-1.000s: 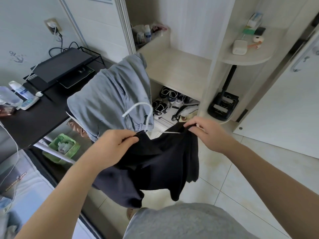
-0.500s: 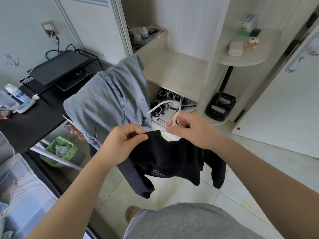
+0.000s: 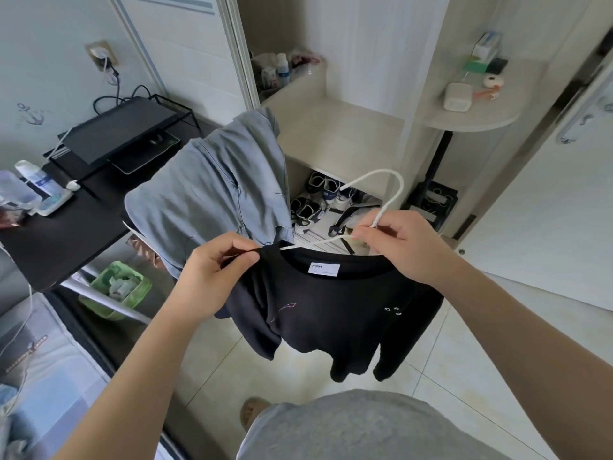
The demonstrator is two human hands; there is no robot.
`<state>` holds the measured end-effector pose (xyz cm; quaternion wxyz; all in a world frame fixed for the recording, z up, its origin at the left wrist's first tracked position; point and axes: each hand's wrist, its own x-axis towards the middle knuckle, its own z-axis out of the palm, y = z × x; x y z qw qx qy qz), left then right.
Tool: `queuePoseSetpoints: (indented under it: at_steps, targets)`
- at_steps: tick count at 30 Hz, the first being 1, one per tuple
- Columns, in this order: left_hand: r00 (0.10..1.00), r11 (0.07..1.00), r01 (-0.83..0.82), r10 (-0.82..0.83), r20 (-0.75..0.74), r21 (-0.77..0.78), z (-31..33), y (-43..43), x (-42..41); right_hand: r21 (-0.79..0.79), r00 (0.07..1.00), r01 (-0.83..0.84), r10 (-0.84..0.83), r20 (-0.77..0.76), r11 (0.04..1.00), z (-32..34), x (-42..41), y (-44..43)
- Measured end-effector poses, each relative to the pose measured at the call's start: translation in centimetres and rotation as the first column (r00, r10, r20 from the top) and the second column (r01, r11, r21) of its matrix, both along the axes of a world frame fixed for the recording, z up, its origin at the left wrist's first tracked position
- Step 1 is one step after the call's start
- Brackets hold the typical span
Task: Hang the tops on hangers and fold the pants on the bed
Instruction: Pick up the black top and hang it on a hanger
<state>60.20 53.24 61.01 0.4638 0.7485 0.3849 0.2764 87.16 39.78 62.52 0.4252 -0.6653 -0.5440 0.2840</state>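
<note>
A black top [image 3: 335, 313] hangs in front of me with its neck opening and white label facing up. My left hand [image 3: 215, 270] pinches the left side of its collar. My right hand [image 3: 404, 244] grips the neck of a white hanger [image 3: 384, 194] together with the collar's right side; the hanger's hook rises above the hand and one arm runs left into the neck opening. Light blue pants [image 3: 212, 197] lie draped over a chair back behind the top. A strip of the bed [image 3: 49, 360] shows at the lower left.
A black desk [image 3: 59, 234] with a monitor stand, bottles and cables stands at the left. A green bin [image 3: 116, 287] sits under it. The open wardrobe [image 3: 335, 134] ahead holds shoes on its floor. A rounded shelf [image 3: 471, 114] with small items is at the right. Pale tiles cover the floor.
The top has been spread out along the hanger, its collar now open with the label showing. My right hand has shifted right and up with the hanger, and the hook stands higher.
</note>
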Motion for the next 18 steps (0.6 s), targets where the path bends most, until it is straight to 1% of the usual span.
queuePoseSetpoints:
  at_steps: [1, 3, 5, 6, 7, 9, 12, 14, 16, 18]
  targets:
    - [0.999, 1.000, 0.027, -0.027, -0.031, -0.008, -0.3, 0.3, -0.3, 0.035, 1.000, 0.012, -0.011, -0.016, 0.999, 0.1, -0.1, 0.0]
    - [0.976, 1.000, 0.017, -0.022, -0.217, -0.024, -1.4, 0.9, -0.9, 0.091, 0.999, 0.027, -0.025, -0.022, 0.996, 0.3, 0.0, 0.0]
    - [0.911, 0.997, -0.082, 0.079, -0.406, 0.010, -3.0, 1.4, -1.3, 0.111, 0.999, 0.041, -0.040, -0.013, 0.993, 0.3, 0.4, 0.1]
    - [0.881, 0.990, -0.127, 0.140, -0.453, 0.059, -3.7, 1.6, -1.5, 0.106, 0.999, 0.047, -0.048, 0.001, 0.993, 0.2, 0.6, 0.1]
    - [0.866, 0.982, -0.159, 0.190, -0.463, 0.106, -4.1, 1.6, -1.7, 0.093, 0.999, 0.048, -0.050, 0.016, 0.994, 0.1, 0.9, 0.0]
    - [0.871, 0.958, -0.211, 0.275, -0.406, 0.195, -4.2, 1.4, -1.9, 0.064, 0.999, 0.039, -0.040, 0.020, 0.997, -0.3, 1.3, 0.0]
    - [0.909, 0.918, -0.272, 0.343, -0.238, 0.288, -3.7, 0.6, -1.9, 0.027, 1.000, 0.022, -0.022, -0.001, 0.999, -0.9, 1.8, -0.1]
    - [0.933, 0.906, -0.280, 0.335, -0.133, 0.317, -3.5, 0.0, -1.6, 0.009, 0.999, -0.008, 0.008, 0.031, 1.000, -1.0, 1.9, 0.0]
    - [0.952, 0.912, -0.259, 0.296, -0.075, 0.318, -3.1, -0.2, -1.5, 0.009, 0.999, -0.029, 0.029, 0.045, 1.000, -1.2, 1.8, 0.1]
    - [0.966, 0.923, -0.234, 0.256, -0.035, 0.306, -2.8, 0.0, -1.5, 0.016, 0.999, -0.038, 0.038, -0.032, 0.999, -1.2, 1.8, 0.1]
